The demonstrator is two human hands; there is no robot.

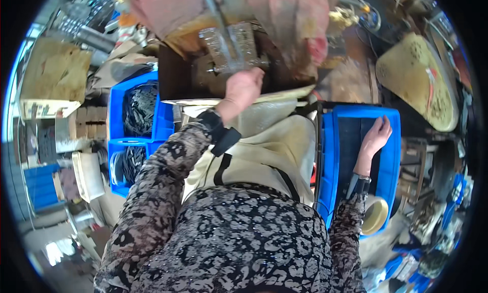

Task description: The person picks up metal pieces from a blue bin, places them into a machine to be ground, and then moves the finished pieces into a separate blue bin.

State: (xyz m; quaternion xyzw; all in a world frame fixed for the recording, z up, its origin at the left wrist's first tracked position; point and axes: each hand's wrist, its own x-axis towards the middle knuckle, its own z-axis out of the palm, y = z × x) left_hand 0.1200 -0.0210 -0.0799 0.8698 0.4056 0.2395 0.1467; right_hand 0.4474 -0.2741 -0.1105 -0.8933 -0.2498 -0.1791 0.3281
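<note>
Metal press block (231, 51) at top centre is motion-blurred and shiny; its shape is hard to make out, and the lever rod (213, 11) rising from it is cut off at the top edge. Left hand (243, 89) sits just below the block, fingertips at or against its lower edge. The fingers curl away from the camera, so whether the hand grips anything cannot be told. A dark cuff strap (221, 133) wraps that wrist.

Right hand (377, 135) lies well right of the press block, inside a blue plastic bin (391, 156). Palm down, fingers loosely spread and flat on the dark contents of the bin (351, 140); these are too dark to identify. The hand holds nothing visible. A watch or band (360, 183) is on the wrist. A roll of tape (375, 216) sits at the near end of the same bin, partly hidden by the sleeve.

Between the two hands a cream apron (274, 140) covers the lap and hides the front edge of the bench below the press block. Left of the block, two more blue bins (118, 120) hold dark ring-like parts, blurred. Pink cloth (284, 18) hangs behind the block, covering whatever is behind it. A tan perforated board (422, 79) lies far right of the block, bent by the lens.
</note>
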